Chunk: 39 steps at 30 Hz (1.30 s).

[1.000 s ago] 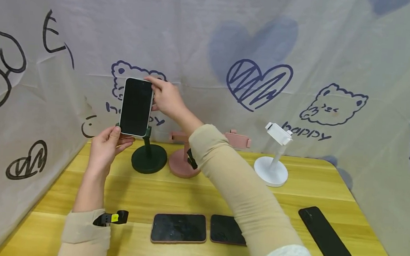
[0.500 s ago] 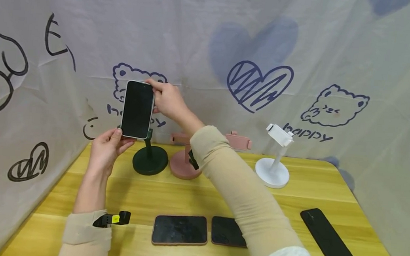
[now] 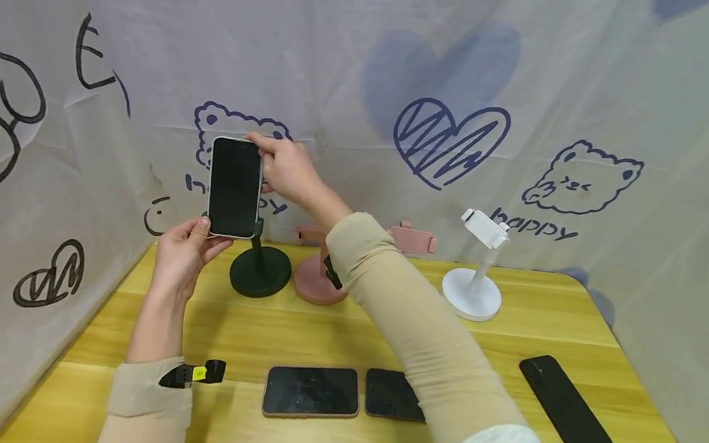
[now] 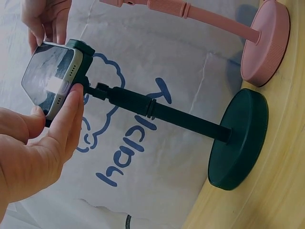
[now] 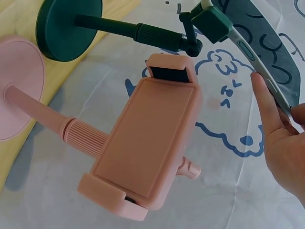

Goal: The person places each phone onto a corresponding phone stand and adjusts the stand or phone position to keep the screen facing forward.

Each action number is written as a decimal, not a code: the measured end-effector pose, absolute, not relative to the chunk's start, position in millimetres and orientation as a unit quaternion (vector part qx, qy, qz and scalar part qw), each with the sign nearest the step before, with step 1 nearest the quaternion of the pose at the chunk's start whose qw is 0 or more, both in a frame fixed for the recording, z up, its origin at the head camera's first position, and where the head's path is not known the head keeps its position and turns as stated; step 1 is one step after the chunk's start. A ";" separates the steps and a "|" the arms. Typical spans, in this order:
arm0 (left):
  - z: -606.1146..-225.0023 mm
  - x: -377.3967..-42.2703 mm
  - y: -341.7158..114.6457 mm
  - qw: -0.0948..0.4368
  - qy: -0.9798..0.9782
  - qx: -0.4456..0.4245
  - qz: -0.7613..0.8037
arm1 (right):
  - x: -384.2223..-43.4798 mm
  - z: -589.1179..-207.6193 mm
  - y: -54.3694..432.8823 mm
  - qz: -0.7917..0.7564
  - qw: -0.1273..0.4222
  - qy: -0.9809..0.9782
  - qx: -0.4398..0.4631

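A white-edged phone (image 3: 235,187) with a dark screen stands upright in the clamp of a dark green phone stand (image 3: 260,272). My left hand (image 3: 182,251) pinches its lower left corner, thumb on the screen side and fingers behind. At the upper right corner, my right hand (image 3: 290,169) holds the phone by its side edge. The left wrist view shows the green stand's pole (image 4: 186,120) running from base to clamp, with the left thumb and fingers around the phone's lower end. In the right wrist view, the green clamp (image 5: 212,23) grips the phone's side edge.
Beside the green stand is a pink phone stand (image 3: 319,281), partly behind my right sleeve. Another pink holder (image 3: 411,240) and a white stand (image 3: 471,295) stand further right. Phones lie on the table: one at front centre (image 3: 312,392), one partly under my arm (image 3: 393,394), a black one (image 3: 566,406) at right.
The phone's top has tipped slightly left, so it stands straighter in the head view. Both hands keep their hold, and the camera view has shifted a little.
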State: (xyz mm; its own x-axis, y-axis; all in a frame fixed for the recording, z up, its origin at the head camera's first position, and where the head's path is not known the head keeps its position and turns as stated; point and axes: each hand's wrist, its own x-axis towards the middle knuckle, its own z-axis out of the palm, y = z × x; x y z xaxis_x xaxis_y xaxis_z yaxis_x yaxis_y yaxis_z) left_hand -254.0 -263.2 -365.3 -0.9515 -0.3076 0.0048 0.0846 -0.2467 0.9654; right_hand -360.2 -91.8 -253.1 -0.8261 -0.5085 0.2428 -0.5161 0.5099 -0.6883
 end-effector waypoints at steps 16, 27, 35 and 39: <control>-362.7 -256.1 -261.1 0.123 -0.598 0.102 -0.785 | -358.4 -253.5 -89.7 0.380 -0.002 -0.879 0.287; -362.4 -254.8 -261.2 0.119 -0.595 0.119 -0.786 | -356.1 -258.3 -92.3 0.374 0.008 -0.879 0.296; -362.7 -253.8 -260.2 0.121 -0.595 0.124 -0.785 | -355.0 -260.3 -92.2 0.360 0.006 -0.886 0.293; -363.0 -254.0 -259.8 0.123 -0.595 0.121 -0.785 | -354.1 -260.0 -92.0 0.358 0.010 -0.887 0.292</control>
State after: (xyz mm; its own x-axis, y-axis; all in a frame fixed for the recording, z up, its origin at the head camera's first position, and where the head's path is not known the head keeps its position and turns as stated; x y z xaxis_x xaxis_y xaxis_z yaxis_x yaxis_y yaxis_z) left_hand -254.0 -259.8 -363.0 -0.9405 -0.3372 -0.0424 0.0502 -0.2610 0.9640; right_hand -354.1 -92.0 -260.0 -0.8292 -0.5111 0.2262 -0.5249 0.5730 -0.6294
